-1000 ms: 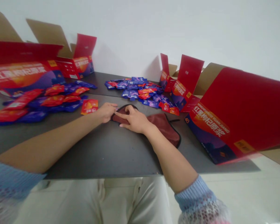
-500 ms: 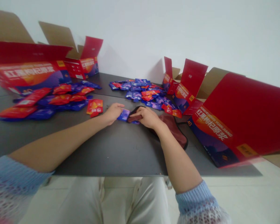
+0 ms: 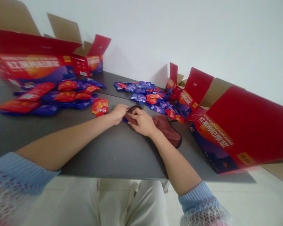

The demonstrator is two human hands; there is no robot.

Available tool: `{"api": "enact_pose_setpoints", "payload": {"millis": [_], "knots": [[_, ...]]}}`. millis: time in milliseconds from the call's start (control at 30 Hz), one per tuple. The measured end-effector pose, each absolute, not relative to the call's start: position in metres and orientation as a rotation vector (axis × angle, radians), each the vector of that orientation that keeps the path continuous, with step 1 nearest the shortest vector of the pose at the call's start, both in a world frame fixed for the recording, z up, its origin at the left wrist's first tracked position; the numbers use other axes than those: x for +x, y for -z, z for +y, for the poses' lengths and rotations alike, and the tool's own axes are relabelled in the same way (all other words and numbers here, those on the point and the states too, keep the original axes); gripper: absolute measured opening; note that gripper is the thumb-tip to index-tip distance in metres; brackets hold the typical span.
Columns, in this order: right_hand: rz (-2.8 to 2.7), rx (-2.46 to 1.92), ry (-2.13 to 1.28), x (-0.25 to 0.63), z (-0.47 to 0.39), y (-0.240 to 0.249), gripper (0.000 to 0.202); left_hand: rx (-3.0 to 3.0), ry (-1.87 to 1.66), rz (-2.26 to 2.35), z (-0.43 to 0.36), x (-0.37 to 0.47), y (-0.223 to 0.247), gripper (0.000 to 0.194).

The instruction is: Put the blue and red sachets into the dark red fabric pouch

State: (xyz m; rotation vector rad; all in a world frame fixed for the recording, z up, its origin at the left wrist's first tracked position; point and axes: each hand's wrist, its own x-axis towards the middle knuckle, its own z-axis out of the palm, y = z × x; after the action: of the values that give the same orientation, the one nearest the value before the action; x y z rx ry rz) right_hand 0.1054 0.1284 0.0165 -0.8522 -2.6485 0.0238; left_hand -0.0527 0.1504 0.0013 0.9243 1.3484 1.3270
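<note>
My left hand (image 3: 119, 113) is closed at the end of a blue sachet (image 3: 124, 120), its fingertips against the cloth. Only a small blue bit of that sachet shows; cloth and fingers cover the rest. In my right hand (image 3: 142, 121) is a brown cloth (image 3: 166, 129) with black edging, its folded front part pinched over the sachet. The cloth's back end trails over the table to the right. Just left of my left hand lies a red-orange sachet (image 3: 100, 106), partly over another red one.
Red and blue sachets (image 3: 66, 95) lie heaped at the left, and a second sachet pile (image 3: 146, 92) is at the back middle. Open red cartons stand behind on the left (image 3: 37, 67) and on the right (image 3: 187, 97). A large carton (image 3: 226, 138) occupies the table's right edge.
My right hand has slid left with the cloth, up to my left hand. The cloth now covers most of the blue sachet that showed between the hands. The camera view has tilted slightly.
</note>
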Motion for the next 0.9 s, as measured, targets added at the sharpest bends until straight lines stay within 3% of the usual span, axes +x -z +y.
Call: {"api": "enact_pose_setpoints", "payload": {"millis": [167, 467, 667, 900], "knots": [[-2.688, -0.728, -0.221, 0.123, 0.138, -0.017, 0.050, 0.858, -1.134, 1.180, 0.147, -0.059, -0.010, 0.030], [-2.780, -1.097, -0.228, 0.135, 0.127, -0.038, 0.086, 0.750, -0.963, 0.980, 0.163, -0.082, -0.006, 0.033], [-2.483, -1.831, -0.018, 0.173, 0.137, -0.055, 0.049, 0.660, -0.914, 0.993, 0.163, -0.083, -0.012, 0.034], [-2.383, -1.503, -0.010, 0.142, 0.132, -0.038, 0.038, 0.759, -0.959, 0.811, 0.158, -0.090, -0.003, 0.025]]}}
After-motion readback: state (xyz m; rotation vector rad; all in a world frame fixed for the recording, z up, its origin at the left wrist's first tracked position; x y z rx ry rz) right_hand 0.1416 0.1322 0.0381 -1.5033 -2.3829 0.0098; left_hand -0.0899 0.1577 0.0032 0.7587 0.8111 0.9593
